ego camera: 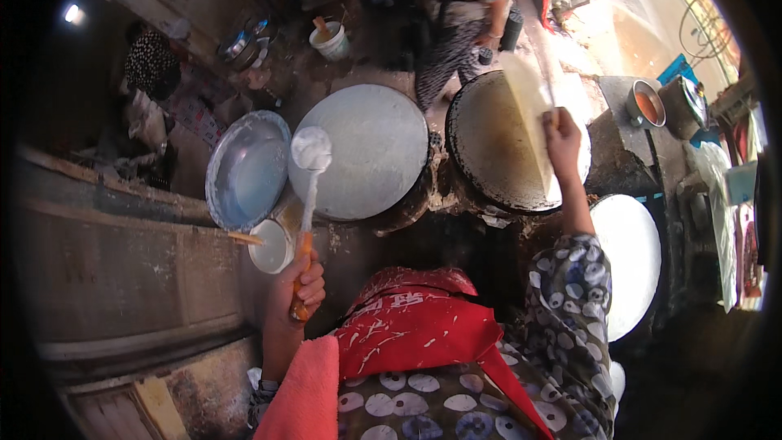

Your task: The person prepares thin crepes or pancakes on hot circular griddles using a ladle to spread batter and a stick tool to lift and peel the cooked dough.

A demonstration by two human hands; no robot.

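Note:
My left hand (305, 287) grips the orange handle of a ladle (313, 150), whose bowl, coated with white batter, is over the left edge of a round griddle covered by a pale layer (360, 153). At the right, my right hand (561, 134) is closed on a thin stick-like tool. Beside it a thin pale sheet (525, 98), blurred, stands lifted over the second round griddle (489, 140); how the tool meets the sheet cannot be told. A metal basin (247, 171) leans left of the first griddle, above a white container (272, 246).
A white round surface (629, 269) lies low at my right. Beyond it are a pot of reddish liquid (646, 104) and a lidded pot (684, 107). A person (467, 12) is behind the griddles, near a white bucket (330, 41). Another person (151, 64) is at far left.

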